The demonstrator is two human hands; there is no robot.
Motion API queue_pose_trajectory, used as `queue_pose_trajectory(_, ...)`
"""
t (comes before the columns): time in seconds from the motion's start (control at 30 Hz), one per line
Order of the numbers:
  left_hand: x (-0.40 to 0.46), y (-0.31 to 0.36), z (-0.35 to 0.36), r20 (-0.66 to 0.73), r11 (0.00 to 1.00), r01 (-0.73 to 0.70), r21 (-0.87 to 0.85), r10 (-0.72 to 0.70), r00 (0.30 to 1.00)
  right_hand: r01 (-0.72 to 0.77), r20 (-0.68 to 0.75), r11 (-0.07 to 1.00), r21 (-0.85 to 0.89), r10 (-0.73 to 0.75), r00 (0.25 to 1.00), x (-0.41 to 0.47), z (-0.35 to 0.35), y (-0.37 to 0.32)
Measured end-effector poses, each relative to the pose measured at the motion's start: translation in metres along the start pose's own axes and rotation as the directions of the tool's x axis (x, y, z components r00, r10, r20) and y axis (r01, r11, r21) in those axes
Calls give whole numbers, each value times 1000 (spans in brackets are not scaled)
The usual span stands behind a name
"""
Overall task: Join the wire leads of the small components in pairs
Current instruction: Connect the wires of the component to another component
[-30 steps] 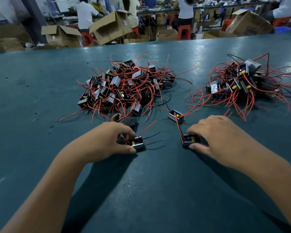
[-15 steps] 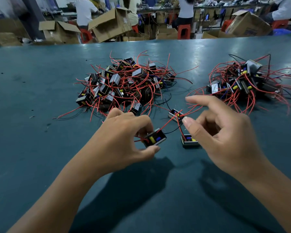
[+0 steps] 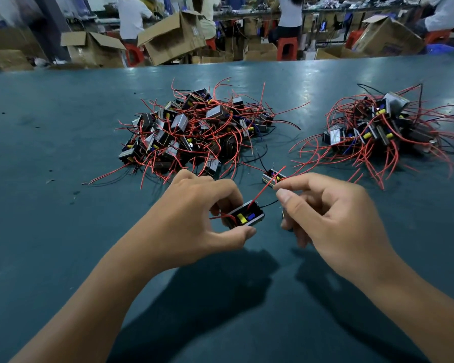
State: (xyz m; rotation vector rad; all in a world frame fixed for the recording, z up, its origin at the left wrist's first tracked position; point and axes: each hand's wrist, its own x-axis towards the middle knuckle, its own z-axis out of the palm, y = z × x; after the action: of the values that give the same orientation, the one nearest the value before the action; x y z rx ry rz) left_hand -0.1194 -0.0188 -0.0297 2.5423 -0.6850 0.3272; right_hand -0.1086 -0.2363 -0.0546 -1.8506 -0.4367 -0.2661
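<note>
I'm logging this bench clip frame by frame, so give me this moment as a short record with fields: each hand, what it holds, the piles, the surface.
left hand: grips a small black component between thumb and fingers, lifted off the table
right hand: pinches a red wire lead running up from that component
loose component: lies on the table just beyond the hands
middle pile: many components with red leads
right pile: a smaller heap, leads tangled
surface: green table
background: cardboard boxes, seated people

A teal table [image 3: 63, 231] bears two tangled component piles [image 3: 194, 129] [image 3: 378, 127] and one loose component [image 3: 271, 176].
</note>
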Motion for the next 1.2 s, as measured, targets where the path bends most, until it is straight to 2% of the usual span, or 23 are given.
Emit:
queue_pose_trajectory(0.17, 0, -4, 2, 5, 1000, 10, 22, -10, 1000, 24, 65, 996, -88, -18, 998, 2, -5, 0)
queue_pose_trajectory(0.27, 1, -14, 1, 72, 997, 35, 63, -39, 997, 31, 99, 984, -177, -14, 995, 7, -12, 1)
queue_pose_trajectory(0.4, 0, -33, 0, 194, 983, 83, 162, -114, 974, 33, -57, 963, -268, -50, 997, 23, -33, 7)
queue_pose_trajectory(0.43, 0, -37, 0, 210, 979, 96, 182, -135, 968, 25, -56, 952, -304, -44, 997, 27, -39, 8)
queue_pose_trajectory(0.5, 0, -44, 2, 244, 964, 113, 242, -173, 954, 36, 92, 910, -414, 3, 996, 31, -50, 13)
queue_pose_trajectory(0.6, 1, -51, 7, 287, 949, 126, 288, -212, 934, 238, 437, 733, -638, 89, 895, 32, -54, 21)
queue_pose_trajectory(0.7, 2, -55, 9, 302, 948, 135, 289, -224, 927, 318, 521, 589, -743, 210, 827, 30, -46, 25)
queue_pose_trajectory(0.77, 3, -53, 9, 264, 951, 106, 292, -187, 946, 330, 502, 534, -778, 214, 838, 29, -39, 20)
queue_pose_trajectory(0.83, 4, -45, 8, 126, 985, 75, 156, -95, 987, 353, 485, 524, -775, 136, 864, 28, -37, 13)
queue_pose_trajectory(0.9, 4, -30, 8, -8, 987, 70, -144, -72, 997, 435, 496, 504, -746, -16, 868, 25, -37, 6)
queue_pose_trajectory(0.97, 5, -13, 13, -7, 913, 108, -393, -120, 993, 522, 483, 466, -715, -210, 850, 21, -38, -1)
queue_pose_trajectory(1.0, 5, -7, 17, 4, 877, 118, -465, -131, 991, 552, 471, 437, -710, -288, 834, 19, -37, -4)
queue_pose_trajectory(1.07, 6, 2, 24, -6, 822, 107, -559, -133, 991, 604, 463, 375, -703, -404, 789, 18, -34, -7)
queue_pose_trajectory(1.2, 5, 2, 30, -66, 770, 99, -631, -180, 982, 622, 436, 350, -700, -481, 761, 16, -31, -9)
